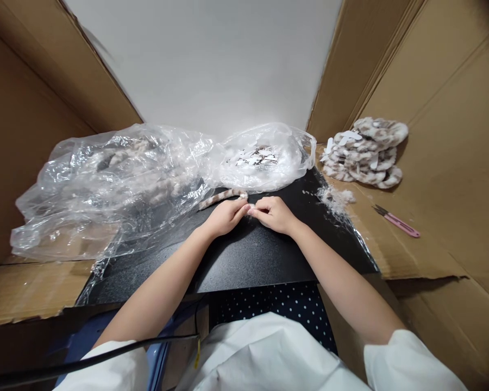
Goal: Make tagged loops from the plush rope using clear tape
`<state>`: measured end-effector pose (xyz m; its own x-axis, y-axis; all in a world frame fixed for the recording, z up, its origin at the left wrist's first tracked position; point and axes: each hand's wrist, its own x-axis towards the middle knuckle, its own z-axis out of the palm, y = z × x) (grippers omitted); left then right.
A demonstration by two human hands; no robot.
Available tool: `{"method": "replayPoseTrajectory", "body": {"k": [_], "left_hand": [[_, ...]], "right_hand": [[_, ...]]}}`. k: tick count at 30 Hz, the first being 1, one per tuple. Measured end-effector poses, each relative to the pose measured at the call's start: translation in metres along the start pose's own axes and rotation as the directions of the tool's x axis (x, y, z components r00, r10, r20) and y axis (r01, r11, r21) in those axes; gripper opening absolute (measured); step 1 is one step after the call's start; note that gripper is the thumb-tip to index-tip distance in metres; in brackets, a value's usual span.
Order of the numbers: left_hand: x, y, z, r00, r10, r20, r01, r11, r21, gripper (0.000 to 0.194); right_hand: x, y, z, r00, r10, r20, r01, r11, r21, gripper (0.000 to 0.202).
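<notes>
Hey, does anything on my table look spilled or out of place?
Yes: loose pale fluff lies scattered across the right edge of the black work surface and onto the cardboard, messy near the piled furry pieces.

The one camera is worn on the head. It looks forward and down at the left hand and right hand, close by over the black desk. White sleeves are nearest, the white wall farthest.
</notes>
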<state>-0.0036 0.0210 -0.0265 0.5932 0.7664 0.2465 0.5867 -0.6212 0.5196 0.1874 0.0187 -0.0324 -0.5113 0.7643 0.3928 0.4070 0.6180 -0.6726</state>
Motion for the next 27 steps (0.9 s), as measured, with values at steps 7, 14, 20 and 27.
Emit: {"method": "replayPoseTrajectory", "body": {"k": [7, 14, 20, 27], "left_hand": [[0.001, -0.015, -0.015, 0.996, -0.039, -0.083, 0.047, 0.995, 0.089, 0.043], [-0.002, -0.032, -0.029, 0.976, -0.094, -0.195, 0.125, 0.980, 0.155, 0.044], [-0.010, -0.043, -0.041, 0.940, -0.225, -0.257, 0.256, 0.962, 0.094, 0.041], [-0.004, -0.023, -0.024, 0.948, -0.105, -0.299, 0.156, 0.976, 0.152, 0.026]], "right_hand": [[0.002, -0.006, -0.012, 0.986, 0.168, 0.021, -0.165, 0.922, 0.350, 0.037], [0.004, -0.008, -0.026, 0.970, 0.241, -0.024, -0.193, 0.829, 0.525, 0.035], [0.001, 0.001, -0.044, 0.898, 0.379, -0.222, -0.116, 0.692, 0.712, 0.037], [0.002, 0.002, -0.038, 0.928, 0.312, -0.203, -0.144, 0.804, 0.577, 0.044]]}}
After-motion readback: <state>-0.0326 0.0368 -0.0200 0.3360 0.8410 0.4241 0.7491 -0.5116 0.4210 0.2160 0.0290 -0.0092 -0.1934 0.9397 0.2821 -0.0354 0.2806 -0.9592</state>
